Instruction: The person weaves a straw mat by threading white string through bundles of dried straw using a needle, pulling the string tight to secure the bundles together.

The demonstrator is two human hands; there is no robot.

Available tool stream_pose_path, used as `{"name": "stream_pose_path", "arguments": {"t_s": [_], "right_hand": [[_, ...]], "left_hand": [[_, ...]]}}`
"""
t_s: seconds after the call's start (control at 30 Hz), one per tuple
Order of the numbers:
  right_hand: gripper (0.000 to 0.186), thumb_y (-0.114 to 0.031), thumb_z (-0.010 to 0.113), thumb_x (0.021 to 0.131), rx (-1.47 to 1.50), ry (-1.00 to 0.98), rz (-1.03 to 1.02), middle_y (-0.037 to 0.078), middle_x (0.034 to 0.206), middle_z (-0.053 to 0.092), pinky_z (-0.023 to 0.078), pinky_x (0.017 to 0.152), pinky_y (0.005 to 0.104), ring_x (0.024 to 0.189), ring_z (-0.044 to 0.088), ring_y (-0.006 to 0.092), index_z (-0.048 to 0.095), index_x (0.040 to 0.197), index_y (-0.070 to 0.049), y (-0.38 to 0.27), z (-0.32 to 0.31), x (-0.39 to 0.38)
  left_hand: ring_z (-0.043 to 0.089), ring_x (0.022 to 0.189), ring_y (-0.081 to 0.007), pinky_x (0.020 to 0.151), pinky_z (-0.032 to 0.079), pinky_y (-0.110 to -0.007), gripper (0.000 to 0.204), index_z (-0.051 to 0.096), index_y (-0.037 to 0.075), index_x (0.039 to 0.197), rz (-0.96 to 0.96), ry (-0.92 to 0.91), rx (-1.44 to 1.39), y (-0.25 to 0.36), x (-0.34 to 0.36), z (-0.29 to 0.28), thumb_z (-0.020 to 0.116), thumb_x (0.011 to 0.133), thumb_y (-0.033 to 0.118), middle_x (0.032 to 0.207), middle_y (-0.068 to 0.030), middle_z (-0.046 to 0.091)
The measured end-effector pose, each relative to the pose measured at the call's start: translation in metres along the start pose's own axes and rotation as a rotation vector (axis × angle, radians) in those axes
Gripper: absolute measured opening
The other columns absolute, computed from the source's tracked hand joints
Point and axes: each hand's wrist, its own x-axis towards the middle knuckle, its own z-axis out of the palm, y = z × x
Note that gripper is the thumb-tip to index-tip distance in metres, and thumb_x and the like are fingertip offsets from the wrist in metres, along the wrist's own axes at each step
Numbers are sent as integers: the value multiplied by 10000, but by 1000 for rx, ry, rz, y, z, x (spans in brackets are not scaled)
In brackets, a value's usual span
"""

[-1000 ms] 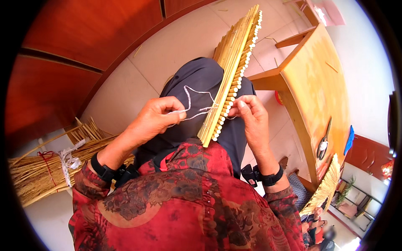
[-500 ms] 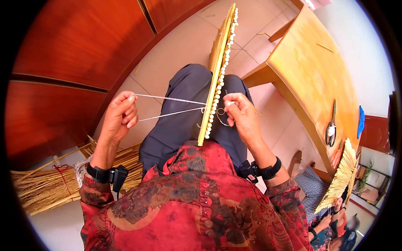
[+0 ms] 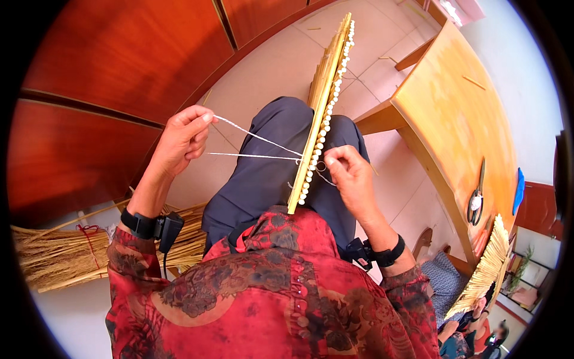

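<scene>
A panel of straw stalks (image 3: 321,122) stands on edge across my lap, its pale cut ends lined up along the right side. My left hand (image 3: 186,136) is closed at the left, pinching a white string (image 3: 254,134) drawn taut from the panel. A second strand runs back from below that hand to nearly the same spot on the stalks. Just right of the panel, my right hand (image 3: 353,177) is closed, thumb and forefinger together. A thin looped cord end (image 3: 323,173) leads from the stalk ends to its fingers; the fingertips' grip is partly hidden.
A wooden table (image 3: 457,113) at the right bears black scissors (image 3: 476,194) and a blue item (image 3: 518,190). Bundled stalks (image 3: 57,254) lie at the lower left beside a red-brown cabinet (image 3: 119,60). At the lower right, another person's hands hold a straw panel (image 3: 481,269).
My left hand has moved up and slightly right, with the upper strand now slanting more steeply. My right hand has dropped a little and shifted right. The view has shifted slightly.
</scene>
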Motion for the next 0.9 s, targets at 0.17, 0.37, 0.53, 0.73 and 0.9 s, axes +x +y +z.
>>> {"name": "stream_pose_path", "arguments": {"t_s": [0.17,0.37,0.53,0.73,0.9], "right_hand": [[122,-98,565,903,332,-149,264,8,719,542,337,407,162,527,460,33,549,988,-12,-17,-2,4],[91,-87,589,887,319,-247,297,-15,705,544,302,427,166,527,435,22,566,947,-22,-14,-3,5],[77,-103,586,892,311,-227,323,-25,695,538,304,439,169,541,430,13,585,895,-26,-14,-4,4],[155,-156,584,903,289,-123,225,-18,724,547,329,441,156,559,452,18,568,1002,-38,-15,-15,2],[184,-152,586,905,272,-169,228,-25,760,561,315,436,148,552,439,9,566,1053,-45,-19,-10,3]], "left_hand": [[251,380,-13,333,194,-176,140,579,62,910,30,28,9,7,12,-3,532,941,190,556,53,379],[248,381,-9,327,192,-175,146,580,64,916,-2,29,-1,9,13,-3,528,945,198,570,52,397],[253,398,-7,337,198,-170,153,576,63,927,-10,-12,9,11,15,8,530,945,208,589,49,407],[256,402,-3,338,198,-167,157,578,63,926,-39,-45,-11,11,20,17,527,946,210,592,51,411],[253,396,-4,332,198,-164,154,583,63,920,-36,-2,-4,15,20,10,531,943,206,588,54,409]]}}
